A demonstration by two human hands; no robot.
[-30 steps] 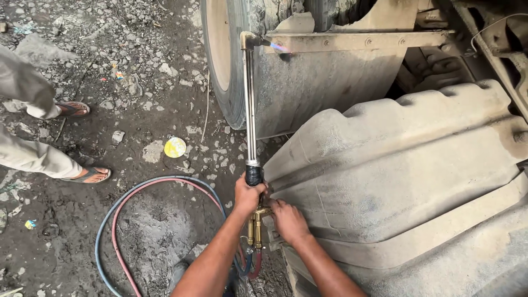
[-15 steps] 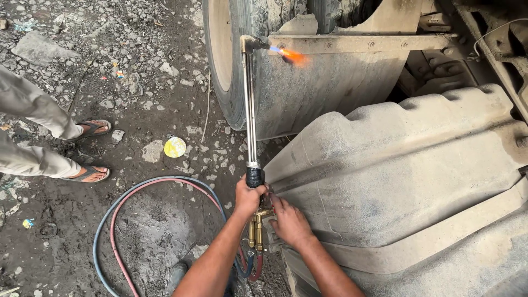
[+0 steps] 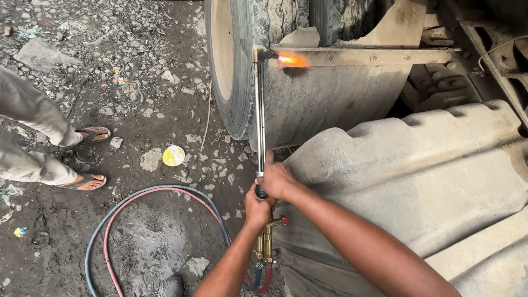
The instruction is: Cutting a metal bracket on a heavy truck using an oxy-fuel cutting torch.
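The cutting torch point(image 3: 259, 118) stands almost upright in front of me, its long tube rising from my hands to the bent tip, where an orange flame point(image 3: 291, 59) plays on the left end of the metal bar point(image 3: 374, 55) above the mud flap point(image 3: 324, 104). The right hand point(image 3: 276, 179) is closed around the tube just above the dark collar. The left hand point(image 3: 257, 208) is closed on the handle below it, just over the brass valves point(image 3: 266, 242). I judge the step in hand is heating the bar end, with the flame lit and aimed. The next move, I think, calls for steady hands, so the tip keeps just beside the metal and away from the tyre point(image 3: 231, 66) close by. The red and blue hoses point(image 3: 137, 203) loop on the gravel ground point(image 3: 137, 110). Another person's sandalled feet point(image 3: 88, 157) stand well apart at left.
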